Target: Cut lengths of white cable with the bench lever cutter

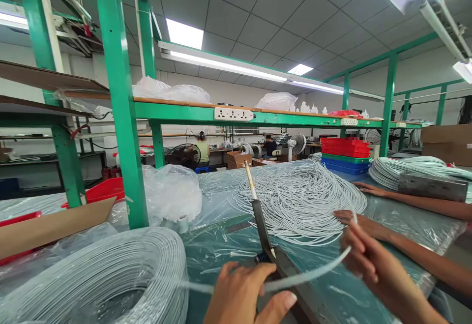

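The table [221, 250], covered in clear plastic sheet, lies under both hands. A large coil of white tubing [110, 275] sits left of the left hand; a loose heap of cut lengths [298, 201] lies beyond the hands. A lever cutter [263, 230] stands between the hands, handle raised. The left hand [243, 297] is closed around the white tube [306, 276] just beside the blade. The right hand [372, 260] pinches the tube's free end between its fingers. For a clean cut, judged from this position: keep the tube taut and square to the blade, fingers outside the blade path. A co-worker's arms [413, 201] rest beyond the right hand.
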Tool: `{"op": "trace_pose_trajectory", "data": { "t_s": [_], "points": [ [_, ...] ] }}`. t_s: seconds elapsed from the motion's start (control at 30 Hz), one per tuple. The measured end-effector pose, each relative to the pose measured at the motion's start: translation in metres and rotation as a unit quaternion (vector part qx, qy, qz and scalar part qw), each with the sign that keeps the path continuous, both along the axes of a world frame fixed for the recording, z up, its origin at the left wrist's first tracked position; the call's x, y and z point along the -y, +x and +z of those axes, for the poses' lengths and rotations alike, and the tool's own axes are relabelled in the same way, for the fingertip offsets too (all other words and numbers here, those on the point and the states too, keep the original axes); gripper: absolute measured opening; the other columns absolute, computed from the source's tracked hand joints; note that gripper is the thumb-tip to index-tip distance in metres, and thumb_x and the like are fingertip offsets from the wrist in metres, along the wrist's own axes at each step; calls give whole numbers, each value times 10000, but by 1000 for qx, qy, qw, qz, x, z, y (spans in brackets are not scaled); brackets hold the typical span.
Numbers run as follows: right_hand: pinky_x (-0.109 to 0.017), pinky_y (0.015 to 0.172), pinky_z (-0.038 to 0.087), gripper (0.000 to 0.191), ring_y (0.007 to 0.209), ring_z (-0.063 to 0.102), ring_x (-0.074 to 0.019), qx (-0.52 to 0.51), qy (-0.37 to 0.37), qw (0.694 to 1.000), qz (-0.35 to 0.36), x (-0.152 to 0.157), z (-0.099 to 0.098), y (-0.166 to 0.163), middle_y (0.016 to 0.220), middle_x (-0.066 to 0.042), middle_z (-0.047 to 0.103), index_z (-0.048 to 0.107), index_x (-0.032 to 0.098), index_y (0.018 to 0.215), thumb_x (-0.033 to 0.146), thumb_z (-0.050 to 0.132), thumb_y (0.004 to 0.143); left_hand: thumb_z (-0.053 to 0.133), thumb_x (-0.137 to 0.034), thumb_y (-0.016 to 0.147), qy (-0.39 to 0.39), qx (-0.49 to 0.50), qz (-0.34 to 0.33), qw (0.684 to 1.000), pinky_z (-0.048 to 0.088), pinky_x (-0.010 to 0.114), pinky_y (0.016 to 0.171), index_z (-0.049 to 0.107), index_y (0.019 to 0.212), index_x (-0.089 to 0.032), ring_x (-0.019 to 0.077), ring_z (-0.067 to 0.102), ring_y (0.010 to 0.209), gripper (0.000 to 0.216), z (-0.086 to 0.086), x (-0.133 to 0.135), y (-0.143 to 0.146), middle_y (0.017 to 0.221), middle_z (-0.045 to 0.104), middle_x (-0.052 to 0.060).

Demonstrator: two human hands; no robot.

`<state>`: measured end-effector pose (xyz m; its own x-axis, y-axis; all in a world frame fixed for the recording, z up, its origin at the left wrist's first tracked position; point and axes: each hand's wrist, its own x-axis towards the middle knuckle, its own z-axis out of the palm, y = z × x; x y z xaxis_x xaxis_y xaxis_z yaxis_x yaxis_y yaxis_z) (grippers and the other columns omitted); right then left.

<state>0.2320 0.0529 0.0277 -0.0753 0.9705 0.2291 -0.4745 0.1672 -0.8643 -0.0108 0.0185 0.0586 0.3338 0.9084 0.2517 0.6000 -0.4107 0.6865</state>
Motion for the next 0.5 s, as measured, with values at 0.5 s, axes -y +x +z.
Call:
{"op": "trace_pose_trajectory", "data": {
  "t_s": [0.5],
  "points": [
    [-299, 420, 90, 319, 293, 184, -26, 45, -41, 961, -269, -46, -36, 158, 396, 77, 184, 344, 230, 480, 328, 512, 732, 429, -395, 768, 73, -272, 447, 849, 316, 296, 838, 617, 920, -268, 208, 608, 787, 273, 31, -17, -120, 537, 647, -107]
  ]
}}
